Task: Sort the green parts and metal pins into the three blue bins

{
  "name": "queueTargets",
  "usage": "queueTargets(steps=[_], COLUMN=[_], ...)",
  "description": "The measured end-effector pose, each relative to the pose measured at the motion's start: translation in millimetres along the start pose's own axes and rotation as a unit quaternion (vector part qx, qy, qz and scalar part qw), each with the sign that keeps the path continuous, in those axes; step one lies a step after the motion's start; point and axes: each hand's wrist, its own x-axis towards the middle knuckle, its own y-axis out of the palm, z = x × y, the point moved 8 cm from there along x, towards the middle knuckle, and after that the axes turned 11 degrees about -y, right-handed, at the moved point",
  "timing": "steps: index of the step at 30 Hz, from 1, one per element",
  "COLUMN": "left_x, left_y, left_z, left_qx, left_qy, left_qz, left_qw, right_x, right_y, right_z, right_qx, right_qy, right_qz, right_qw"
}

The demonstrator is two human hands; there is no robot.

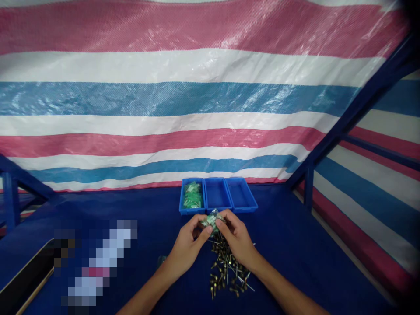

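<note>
Both of my hands meet over the blue table, just in front of the blue trays. Between them is a small clear plastic packet (213, 218) with pale green and white contents. My left hand (194, 238) pinches its left side with thumb and fingers. On the right side, my right hand (234, 232) grips the same packet, thumb on top. Beneath and in front of my right hand lies a loose pile of small brass-coloured parts with metal shafts (226, 262). The left blue tray (180, 205) holds green and clear packets (193, 195).
Two more blue trays, a middle one (218, 194) and a right one (242, 194), adjoin the left tray. A dark flat object (29, 275) and a blurred-out pale item (101, 262) lie at left. Striped sheeting (164, 100) hangs behind, with blue frame bars at both sides.
</note>
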Motion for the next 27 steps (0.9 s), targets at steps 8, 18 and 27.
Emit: queueTargets(steps=[8, 18, 27], left_x=[-0.1, 1.2, -10.1], left_y=[-2.3, -9.6, -21.4], left_z=[4.9, 0.2, -5.0], left_qx=[-0.022, -0.067, -0.013], left_qy=[-0.011, -0.005, 0.066], left_qz=[-0.023, -0.055, -0.147], left_qw=[0.999, 0.996, 0.987], right_x=[0.7, -0.3, -1.7], right_y=[4.9, 2.1, 8.4], right_z=[1.5, -4.0, -1.9], right_qx=[0.026, 0.028, 0.013], right_qy=[-0.003, 0.007, 0.026], right_qz=[0.023, 0.019, 0.057], right_qw=[0.999, 0.999, 0.998])
